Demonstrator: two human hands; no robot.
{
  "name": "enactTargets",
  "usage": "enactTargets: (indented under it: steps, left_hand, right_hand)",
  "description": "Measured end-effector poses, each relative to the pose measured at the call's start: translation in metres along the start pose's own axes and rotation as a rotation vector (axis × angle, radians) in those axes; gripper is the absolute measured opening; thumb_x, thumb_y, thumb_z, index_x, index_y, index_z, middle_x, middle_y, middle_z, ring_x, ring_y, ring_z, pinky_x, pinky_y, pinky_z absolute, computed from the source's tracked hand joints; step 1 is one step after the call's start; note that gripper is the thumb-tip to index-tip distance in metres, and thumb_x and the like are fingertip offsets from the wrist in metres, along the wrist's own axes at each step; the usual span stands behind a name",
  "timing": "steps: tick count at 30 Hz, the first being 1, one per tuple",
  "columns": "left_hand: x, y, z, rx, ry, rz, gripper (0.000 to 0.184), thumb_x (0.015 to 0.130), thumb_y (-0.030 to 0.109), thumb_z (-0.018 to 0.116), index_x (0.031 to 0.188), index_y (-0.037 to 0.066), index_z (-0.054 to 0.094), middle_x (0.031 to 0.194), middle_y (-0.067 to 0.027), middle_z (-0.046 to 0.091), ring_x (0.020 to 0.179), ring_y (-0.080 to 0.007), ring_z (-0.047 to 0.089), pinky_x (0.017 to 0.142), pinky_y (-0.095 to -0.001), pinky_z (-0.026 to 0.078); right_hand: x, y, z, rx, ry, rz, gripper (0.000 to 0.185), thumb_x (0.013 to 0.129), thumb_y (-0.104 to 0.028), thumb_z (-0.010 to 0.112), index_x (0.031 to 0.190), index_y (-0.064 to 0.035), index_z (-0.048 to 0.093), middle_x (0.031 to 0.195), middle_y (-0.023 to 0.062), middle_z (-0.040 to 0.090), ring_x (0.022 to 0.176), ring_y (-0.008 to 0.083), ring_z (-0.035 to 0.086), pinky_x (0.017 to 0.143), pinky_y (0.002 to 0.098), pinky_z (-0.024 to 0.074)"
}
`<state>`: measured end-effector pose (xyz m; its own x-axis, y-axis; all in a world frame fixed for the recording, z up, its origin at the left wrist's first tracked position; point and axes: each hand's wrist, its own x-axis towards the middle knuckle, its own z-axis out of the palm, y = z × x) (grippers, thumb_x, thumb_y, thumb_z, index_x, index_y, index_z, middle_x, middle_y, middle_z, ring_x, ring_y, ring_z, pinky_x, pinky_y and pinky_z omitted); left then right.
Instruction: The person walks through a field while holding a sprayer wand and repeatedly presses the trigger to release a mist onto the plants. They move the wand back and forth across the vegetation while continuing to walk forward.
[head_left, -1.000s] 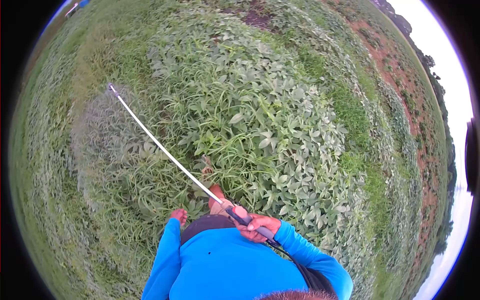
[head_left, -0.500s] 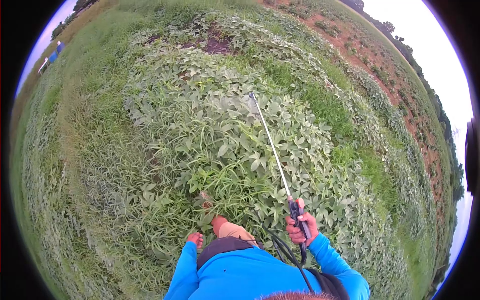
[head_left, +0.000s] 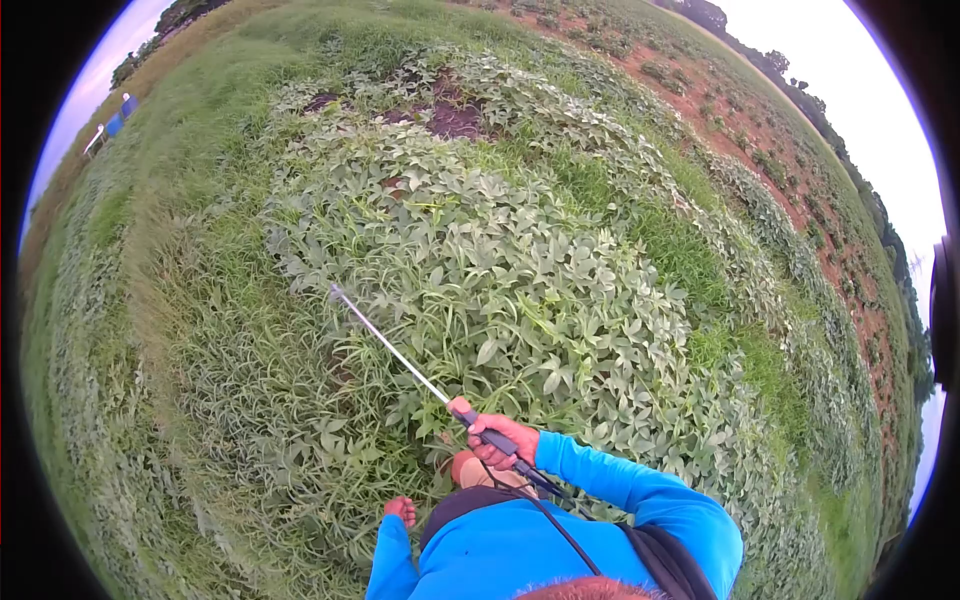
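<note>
My right hand (head_left: 503, 441) is wrapped around the dark handle of a spray wand (head_left: 395, 351). The wand's thin metal tube slants up and left over the leaves, with its nozzle end (head_left: 336, 289) above the plants. A black hose (head_left: 555, 520) runs from the handle back across my body. My left hand (head_left: 400, 511) is low at my left side, its fingers curled; whether anything is inside them is hidden. Broad-leaved crop plants (head_left: 560, 300) and long grass blades stand close in front of both hands.
Dense grass (head_left: 190, 250) grows on the left. A dark bare patch (head_left: 455, 115) lies ahead, and reddish soil (head_left: 690, 100) with small plants stretches off at the right. Blue and white objects (head_left: 114, 124) stand far off at upper left. Trees line the horizon.
My right hand has swung left across my front, carrying the wand; its tip moved from the centre toward the left and nearer. My left hand stays curled, slightly lower in view.
</note>
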<state>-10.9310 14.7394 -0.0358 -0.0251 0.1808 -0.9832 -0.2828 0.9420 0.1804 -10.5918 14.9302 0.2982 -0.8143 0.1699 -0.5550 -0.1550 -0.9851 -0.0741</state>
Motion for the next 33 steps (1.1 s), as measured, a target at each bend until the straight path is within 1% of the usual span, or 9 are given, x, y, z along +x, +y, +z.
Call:
enactTargets:
  steps: [10,13,15,18,21,23,26,30,33]
  left_hand:
    - [0.0,0.108,-0.038,-0.01,0.056,-0.099,0.023,0.088,0.033,0.045,0.092,0.012,0.055,0.069,-0.0055,0.058,0.049,-0.0217,0.052,0.044,-0.0417,0.045]
    - [-0.004,0.149,-0.052,0.019,0.101,-0.038,0.037,0.084,0.049,0.053,0.089,0.013,0.056,0.068,-0.0052,0.058,0.05,-0.0198,0.055,0.044,-0.0394,0.047]
    - [-0.01,0.161,-0.067,0.063,0.014,0.321,0.041,0.081,0.053,0.055,0.089,0.012,0.057,0.067,-0.0058,0.058,0.049,-0.0191,0.056,0.043,-0.0386,0.047]
    - [-0.045,0.197,-0.069,0.018,0.178,0.294,0.036,0.083,0.046,0.055,0.09,0.011,0.056,0.067,-0.0064,0.058,0.046,-0.0189,0.054,0.041,-0.0371,0.046]
    - [-0.033,0.202,-0.104,-0.157,0.162,0.134,0.032,0.084,0.04,0.053,0.091,0.009,0.056,0.067,-0.0066,0.058,0.045,-0.0186,0.053,0.04,-0.0358,0.045]
    - [-0.059,0.199,-0.099,-0.18,0.209,0.173,0.029,0.083,0.036,0.051,0.093,0.008,0.055,0.068,-0.0077,0.059,0.046,-0.0197,0.053,0.04,-0.0351,0.044]
    - [-0.074,0.192,-0.098,0.158,0.339,0.334,0.03,0.083,0.036,0.051,0.09,0.007,0.057,0.07,-0.0082,0.061,0.049,-0.0212,0.055,0.04,-0.0364,0.043]
    - [-0.017,0.159,-0.142,1.094,0.424,0.642,0.029,0.082,0.035,0.05,0.086,0.007,0.058,0.071,-0.008,0.062,0.05,-0.0216,0.055,0.041,-0.0404,0.042]
    - [0.002,0.157,-0.141,1.27,0.418,0.728,0.028,0.082,0.034,0.05,0.085,0.007,0.059,0.071,-0.008,0.062,0.05,-0.0218,0.055,0.041,-0.0423,0.042]
  right_hand:
    - [0.106,-0.086,0.06,-0.186,-0.356,0.619,0.023,0.087,-0.033,0.055,0.079,-0.0134,0.044,0.058,-0.0042,0.039,0.037,0.0024,0.035,0.027,0.0176,0.0313]
    - [0.135,-0.099,0.082,-0.217,-0.456,0.674,0.023,0.087,-0.033,0.055,0.08,-0.0138,0.044,0.058,-0.0043,0.039,0.036,0.0023,0.035,0.027,0.0178,0.0325]
    - [0.152,-0.111,0.096,-0.267,-0.476,0.651,0.023,0.087,-0.033,0.055,0.079,-0.0139,0.044,0.058,-0.0046,0.038,0.036,0.002,0.034,0.027,0.018,0.0328]
    - [0.168,-0.121,0.114,-0.164,-0.5,0.693,0.024,0.085,-0.032,0.058,0.078,-0.0137,0.044,0.057,-0.0057,0.037,0.035,0.0014,0.032,0.027,0.0178,0.0305]
    - [0.167,-0.131,0.123,-0.156,-0.421,0.556,0.023,0.084,-0.031,0.059,0.078,-0.0137,0.045,0.057,-0.0059,0.037,0.035,0.0011,0.031,0.026,0.0175,0.0297]
    - [0.164,-0.141,0.127,-0.113,-0.443,0.594,0.022,0.083,-0.03,0.059,0.077,-0.0138,0.046,0.058,-0.0059,0.038,0.036,0.001,0.032,0.027,0.0171,0.0301]
    - [0.147,-0.153,0.131,-0.09,-0.27,0.453,0.02,0.084,-0.03,0.059,0.077,-0.0146,0.048,0.059,-0.0053,0.042,0.04,0.001,0.038,0.029,0.0166,0.0327]
    - [0.124,-0.171,0.116,-0.075,-0.236,0.317,0.021,0.084,-0.029,0.061,0.08,-0.0134,0.048,0.061,-0.0028,0.046,0.043,0.0019,0.043,0.029,0.0162,0.0337]
    - [0.102,-0.186,0.109,-0.143,-0.103,0.19,0.021,0.084,-0.029,0.06,0.08,-0.0141,0.047,0.061,-0.003,0.046,0.042,0.0017,0.043,0.029,0.0163,0.0328]
